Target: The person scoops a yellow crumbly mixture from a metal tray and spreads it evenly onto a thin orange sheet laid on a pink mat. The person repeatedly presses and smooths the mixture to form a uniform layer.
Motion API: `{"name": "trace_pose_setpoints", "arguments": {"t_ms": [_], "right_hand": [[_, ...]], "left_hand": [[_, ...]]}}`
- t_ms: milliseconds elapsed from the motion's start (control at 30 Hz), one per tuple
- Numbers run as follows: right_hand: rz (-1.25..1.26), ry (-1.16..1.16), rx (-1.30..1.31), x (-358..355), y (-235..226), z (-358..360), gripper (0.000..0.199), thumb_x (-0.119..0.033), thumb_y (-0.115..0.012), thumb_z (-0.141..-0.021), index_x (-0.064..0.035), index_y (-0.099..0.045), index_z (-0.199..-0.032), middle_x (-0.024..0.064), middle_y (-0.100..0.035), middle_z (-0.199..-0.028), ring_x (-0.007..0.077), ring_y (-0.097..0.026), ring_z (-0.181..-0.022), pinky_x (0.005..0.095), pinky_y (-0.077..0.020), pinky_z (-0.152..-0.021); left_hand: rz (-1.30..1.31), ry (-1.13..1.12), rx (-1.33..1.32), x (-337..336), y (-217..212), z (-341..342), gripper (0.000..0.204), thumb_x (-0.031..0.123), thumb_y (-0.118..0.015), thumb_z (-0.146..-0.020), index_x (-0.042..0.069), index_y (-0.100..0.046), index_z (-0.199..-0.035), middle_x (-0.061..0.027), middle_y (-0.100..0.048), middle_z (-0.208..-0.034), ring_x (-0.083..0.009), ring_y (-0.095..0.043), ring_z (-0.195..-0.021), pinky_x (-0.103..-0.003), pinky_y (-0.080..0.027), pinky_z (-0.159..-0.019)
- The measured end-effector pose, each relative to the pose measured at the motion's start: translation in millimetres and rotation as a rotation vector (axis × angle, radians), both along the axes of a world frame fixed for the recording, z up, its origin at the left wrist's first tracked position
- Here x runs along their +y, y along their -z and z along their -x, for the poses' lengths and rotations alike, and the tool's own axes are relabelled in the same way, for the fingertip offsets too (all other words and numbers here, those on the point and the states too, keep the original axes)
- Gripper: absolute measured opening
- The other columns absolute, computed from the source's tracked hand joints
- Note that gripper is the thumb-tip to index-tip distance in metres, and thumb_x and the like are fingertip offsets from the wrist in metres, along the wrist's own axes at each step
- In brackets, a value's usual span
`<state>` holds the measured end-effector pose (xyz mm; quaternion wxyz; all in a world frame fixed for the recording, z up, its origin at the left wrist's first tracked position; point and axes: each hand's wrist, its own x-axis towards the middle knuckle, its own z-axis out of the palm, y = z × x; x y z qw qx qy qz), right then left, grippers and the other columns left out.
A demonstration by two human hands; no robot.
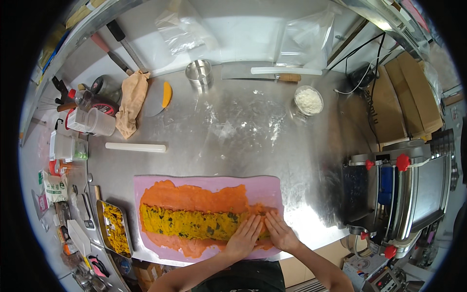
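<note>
A lilac sheet (265, 187), which looks like rolled dough, lies at the near side of the metal table. Across it spreads an uneven layer of orange paste (204, 197), topped by a long yellow band of filling (187, 222) with dark green bits. My left hand (244, 237) lies flat with fingers stretched over the band's right end. Close beside it, my right hand (282, 233) rests with extended fingers on the orange paste at that end. The hands hide part of the filling below them. Neither appears to grip anything.
A metal tray (127, 228) of yellow filling stands at left. A white rolling rod (136, 147), scraper (156, 100), cloth (131, 102), metal ring (198, 73), long knife (248, 75) and bowl of white powder (308, 101) lie farther back. A roller machine (404, 190) occupies the right.
</note>
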<state>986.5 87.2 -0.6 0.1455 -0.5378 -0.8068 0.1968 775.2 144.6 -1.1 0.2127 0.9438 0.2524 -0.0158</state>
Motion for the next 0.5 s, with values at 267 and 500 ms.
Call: {"name": "trace_pose_setpoints", "arguments": {"t_ms": [267, 500], "right_hand": [[0.095, 0.071, 0.039, -18, 4, 22, 0.06, -0.019, -0.067, -0.088, 0.0121, -0.049, -0.136, 0.0306, -0.045, -0.146, 0.0456, -0.041, -0.14, 0.0527, -0.0338, -0.116], [0.101, 0.075, 0.006, -20, -3, 17, 0.06, -0.019, -0.067, -0.091, 0.0103, -0.047, -0.139, 0.0284, -0.043, -0.15, 0.043, -0.04, -0.142, 0.05, -0.0328, -0.117]], "left_hand": [[0.038, -0.025, -0.007, -11, 3, 7, 0.09, 0.056, -0.064, -0.084, -0.005, -0.042, -0.146, -0.0217, -0.034, -0.157, -0.0364, -0.027, -0.149, -0.051, -0.024, -0.12], [-0.022, -0.015, -0.057, -3, 2, 14, 0.087, 0.059, -0.061, -0.087, -0.005, -0.045, -0.144, -0.02, -0.037, -0.157, -0.0322, -0.03, -0.149, -0.051, -0.024, -0.12]]}}
